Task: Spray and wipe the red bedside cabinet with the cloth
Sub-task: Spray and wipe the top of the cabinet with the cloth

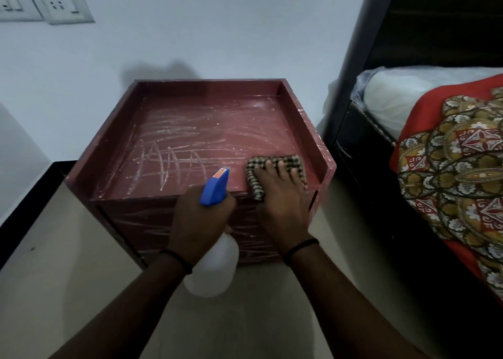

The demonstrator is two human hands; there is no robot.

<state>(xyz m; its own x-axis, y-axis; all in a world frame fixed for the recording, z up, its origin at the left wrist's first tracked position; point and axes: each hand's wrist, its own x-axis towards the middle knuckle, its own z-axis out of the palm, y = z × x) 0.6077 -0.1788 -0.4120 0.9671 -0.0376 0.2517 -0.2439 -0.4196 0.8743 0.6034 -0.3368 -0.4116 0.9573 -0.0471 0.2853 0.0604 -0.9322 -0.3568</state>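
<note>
Pressing flat, right grip (283,209) pins the cloth (255,182) on the cabinet (190,130); left grip (198,222) clasps spray bottle (215,187).

One red cabinet (190,130) is standing in view. One checked cloth (292,163) and one spray bottle (215,187) are showing with it. Two hands are showing, the left hand (200,222) and the right hand (283,209). Two dark wristbands are showing, the left wristband (177,259) and the right wristband (300,247). Two wall plates are showing, a socket plate (64,3) and a switch plate (11,2). One bed (353,146) is carrying one patterned bedspread (457,173).
</note>
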